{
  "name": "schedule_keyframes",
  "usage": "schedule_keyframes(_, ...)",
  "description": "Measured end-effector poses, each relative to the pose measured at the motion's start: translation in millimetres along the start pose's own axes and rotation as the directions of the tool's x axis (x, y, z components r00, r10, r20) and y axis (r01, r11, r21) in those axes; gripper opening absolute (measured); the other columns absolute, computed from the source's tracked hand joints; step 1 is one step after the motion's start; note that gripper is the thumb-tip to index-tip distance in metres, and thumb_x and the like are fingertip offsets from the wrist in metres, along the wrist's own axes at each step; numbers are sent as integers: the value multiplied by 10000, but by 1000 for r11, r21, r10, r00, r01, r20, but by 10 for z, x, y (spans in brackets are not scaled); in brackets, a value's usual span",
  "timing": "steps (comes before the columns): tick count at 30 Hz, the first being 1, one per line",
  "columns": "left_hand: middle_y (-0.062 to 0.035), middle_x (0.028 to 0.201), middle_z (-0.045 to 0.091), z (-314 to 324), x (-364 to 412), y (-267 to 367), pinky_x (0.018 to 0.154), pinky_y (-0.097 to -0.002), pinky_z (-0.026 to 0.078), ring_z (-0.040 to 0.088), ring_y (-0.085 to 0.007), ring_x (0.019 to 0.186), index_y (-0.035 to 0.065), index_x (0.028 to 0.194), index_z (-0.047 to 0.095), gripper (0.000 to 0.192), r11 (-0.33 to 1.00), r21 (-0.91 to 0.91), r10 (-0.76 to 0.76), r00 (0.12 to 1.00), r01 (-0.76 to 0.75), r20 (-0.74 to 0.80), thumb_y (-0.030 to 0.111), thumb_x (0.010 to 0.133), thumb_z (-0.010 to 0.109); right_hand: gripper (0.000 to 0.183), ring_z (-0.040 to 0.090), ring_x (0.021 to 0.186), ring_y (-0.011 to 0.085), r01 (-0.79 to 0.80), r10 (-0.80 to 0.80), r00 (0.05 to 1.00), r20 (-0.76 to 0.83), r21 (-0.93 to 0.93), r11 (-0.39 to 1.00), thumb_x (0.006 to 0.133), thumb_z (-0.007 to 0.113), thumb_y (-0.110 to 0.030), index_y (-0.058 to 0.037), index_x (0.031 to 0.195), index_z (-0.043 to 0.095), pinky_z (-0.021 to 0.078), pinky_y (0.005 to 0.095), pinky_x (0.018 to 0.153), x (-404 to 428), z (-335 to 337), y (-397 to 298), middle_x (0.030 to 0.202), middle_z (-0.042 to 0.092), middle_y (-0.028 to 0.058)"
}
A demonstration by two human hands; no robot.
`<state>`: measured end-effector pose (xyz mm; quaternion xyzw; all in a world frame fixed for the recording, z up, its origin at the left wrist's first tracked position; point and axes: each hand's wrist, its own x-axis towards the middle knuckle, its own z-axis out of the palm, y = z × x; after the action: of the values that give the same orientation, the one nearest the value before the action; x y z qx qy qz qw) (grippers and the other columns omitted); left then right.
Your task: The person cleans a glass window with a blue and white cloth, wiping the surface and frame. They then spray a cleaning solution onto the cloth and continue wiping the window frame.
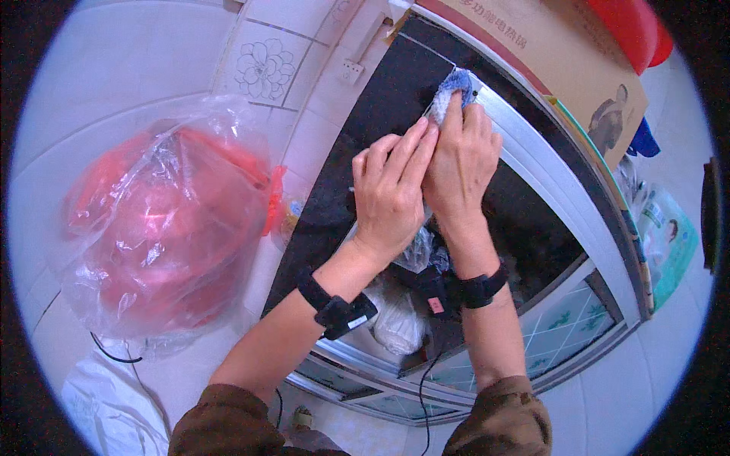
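My right hand [463, 151] presses a blue-and-white cloth [453, 94] against the far corner of a silver metal frame [547, 148], with the index finger stretched over the fabric. Beside it, my left hand [390, 188] reaches to the cloth's near end, its fingertips touching or almost touching the right hand. Whether the left fingers pinch any fabric is hidden. The frame belongs to a cabinet with a dark panel [365, 114] on the left and patterned glass panes [570, 319] at the near right. A dark opening lies beneath my forearms.
Inside the opening are a white plastic-wrapped bundle [399, 322] and a black item [430, 285]. Red material in a clear plastic bag [165, 228] stands at left. A printed cardboard box [570, 74] and a green package [667, 245] lie to the right. A black cable [422, 393] hangs in front.
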<state>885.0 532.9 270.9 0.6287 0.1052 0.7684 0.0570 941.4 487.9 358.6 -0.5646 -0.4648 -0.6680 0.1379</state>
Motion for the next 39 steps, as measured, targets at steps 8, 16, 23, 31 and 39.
schedule_keyframes(8,-179,1373,492,-181,-974,83,1009,-442,315,465,-314,1237,-11,1406,371,591,955,-166,-222,963,246,152,92,864,583,470,490,788,243,-55,47,993,110,69,996,731,627,-225,54,1107,581,328,388,648,-840,-11,-448,817,481,86)
schedule_keyframes(16,-219,1333,468,-135,-543,-13,1011,-452,317,449,-345,1219,-48,1419,315,703,994,-93,-37,985,53,167,46,786,606,524,495,804,234,-51,52,998,32,-51,997,742,618,-226,41,1189,560,335,382,658,-425,-12,-269,844,496,75)
schedule_keyframes(23,-187,1291,509,81,-296,-86,1007,-428,314,468,-308,1177,-43,1413,341,632,997,9,-76,990,76,117,66,837,577,438,519,784,229,-135,127,987,-97,-89,987,725,639,-218,-8,1107,591,349,381,641,-166,162,-184,817,499,58)
schedule_keyframes(31,-184,1292,519,-258,-749,-131,978,-402,368,507,-298,1157,-42,1369,401,552,999,15,-31,977,29,212,24,845,560,501,493,778,237,-102,101,993,62,15,995,706,629,-197,46,1143,586,322,381,637,-640,-64,-467,805,477,77)
schedule_keyframes(39,-193,1294,526,112,-184,-175,989,-432,341,506,-311,1169,-43,1394,354,608,1000,-29,4,988,0,156,45,830,563,515,562,856,253,-152,149,986,-68,-32,988,732,689,-176,11,1199,578,365,391,698,-80,122,-128,908,568,94)
